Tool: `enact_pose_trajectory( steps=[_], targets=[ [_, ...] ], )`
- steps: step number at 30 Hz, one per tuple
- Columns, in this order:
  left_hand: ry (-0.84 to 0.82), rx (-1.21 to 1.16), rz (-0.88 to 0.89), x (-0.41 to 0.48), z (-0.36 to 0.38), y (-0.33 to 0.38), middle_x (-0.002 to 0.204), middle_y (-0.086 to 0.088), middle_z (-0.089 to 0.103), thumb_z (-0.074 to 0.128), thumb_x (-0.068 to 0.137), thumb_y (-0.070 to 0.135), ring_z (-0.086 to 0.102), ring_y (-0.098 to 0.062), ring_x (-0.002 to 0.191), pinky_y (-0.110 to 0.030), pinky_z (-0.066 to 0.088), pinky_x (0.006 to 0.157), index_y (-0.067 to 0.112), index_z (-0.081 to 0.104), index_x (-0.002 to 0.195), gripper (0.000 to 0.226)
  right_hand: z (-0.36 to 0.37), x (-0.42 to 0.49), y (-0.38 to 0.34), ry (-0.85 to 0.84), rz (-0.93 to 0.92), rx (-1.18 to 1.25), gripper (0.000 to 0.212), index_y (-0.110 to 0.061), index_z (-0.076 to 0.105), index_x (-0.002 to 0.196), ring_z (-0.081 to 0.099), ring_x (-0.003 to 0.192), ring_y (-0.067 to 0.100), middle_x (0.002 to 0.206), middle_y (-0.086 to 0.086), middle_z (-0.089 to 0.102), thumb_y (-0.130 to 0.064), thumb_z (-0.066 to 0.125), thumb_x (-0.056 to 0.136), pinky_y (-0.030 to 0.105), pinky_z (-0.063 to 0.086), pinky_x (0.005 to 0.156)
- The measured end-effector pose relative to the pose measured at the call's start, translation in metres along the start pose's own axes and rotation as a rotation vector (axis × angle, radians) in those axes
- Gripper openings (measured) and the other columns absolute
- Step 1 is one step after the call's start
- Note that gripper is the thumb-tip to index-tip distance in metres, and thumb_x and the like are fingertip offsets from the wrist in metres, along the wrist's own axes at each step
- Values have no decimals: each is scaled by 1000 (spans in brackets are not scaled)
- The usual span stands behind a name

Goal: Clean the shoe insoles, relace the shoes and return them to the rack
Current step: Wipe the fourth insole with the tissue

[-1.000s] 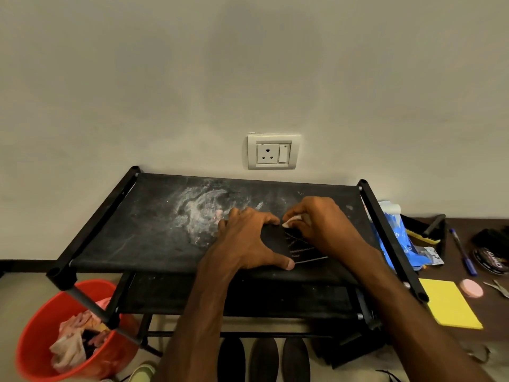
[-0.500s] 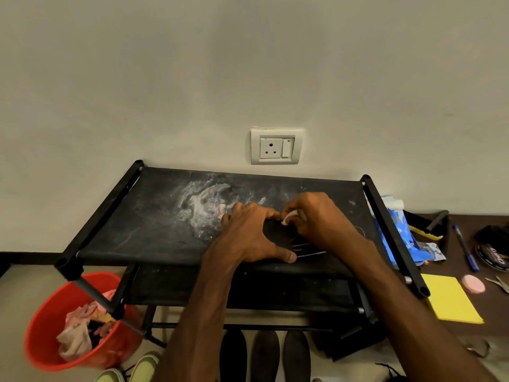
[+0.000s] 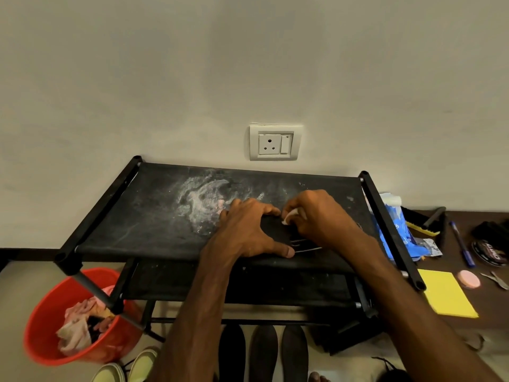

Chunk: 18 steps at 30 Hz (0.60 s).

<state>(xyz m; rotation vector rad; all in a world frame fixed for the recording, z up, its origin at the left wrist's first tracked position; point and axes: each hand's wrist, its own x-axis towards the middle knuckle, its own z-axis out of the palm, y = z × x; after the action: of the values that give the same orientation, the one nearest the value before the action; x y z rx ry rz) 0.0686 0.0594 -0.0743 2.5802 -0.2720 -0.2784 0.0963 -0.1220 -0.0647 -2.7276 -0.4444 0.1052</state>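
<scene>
Both hands stay on the flat black insole on top of the black fabric shoe rack, placed as they were half a second before.
The left hand still presses it with straight, spread fingers, its thumb near the rack's front edge. The right hand curls its fingers, pinching a small white wipe against the insole. The insole lies right of the rack's middle, beside a white powder smear. Mostly covered, dark on dark, its long axis and heading cannot be told.

Rack top: matt black cloth (powder-smeared); bucket glossy red plastic.
</scene>
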Motion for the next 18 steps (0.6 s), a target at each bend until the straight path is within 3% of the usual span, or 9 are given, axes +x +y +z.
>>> enact_pose_trajectory(
  steps=[8, 13, 18],
  targets=[
    [23, -6, 0, 1, 2, -2, 136, 12, 54, 86, 50, 73, 39, -20, 127, -51, 36, 109, 44, 57, 135, 95, -25, -19, 7, -337, -54, 53, 16, -30, 81, 90, 69, 90, 5, 95, -11, 75, -15, 79, 86, 31, 61, 84],
    [16, 0, -9, 1, 2, -2, 135, 12, 54, 85, 51, 74, 38, -21, 127, -52, 35, 109, 46, 56, 136, 95, -7, -10, 0, -80, -36, 25, 15, -32, 79, 91, 69, 89, 12, 97, -5, 75, -19, 79, 85, 39, 61, 82],
    [11, -15, -10, 0, 2, -2, 136, 13, 54, 86, 52, 72, 36, -20, 128, -51, 34, 110, 45, 56, 136, 94, -16, -15, 3, -227, -50, 15, 19, -32, 80, 92, 69, 89, 11, 98, -6, 75, -14, 77, 85, 37, 62, 81]
  ],
)
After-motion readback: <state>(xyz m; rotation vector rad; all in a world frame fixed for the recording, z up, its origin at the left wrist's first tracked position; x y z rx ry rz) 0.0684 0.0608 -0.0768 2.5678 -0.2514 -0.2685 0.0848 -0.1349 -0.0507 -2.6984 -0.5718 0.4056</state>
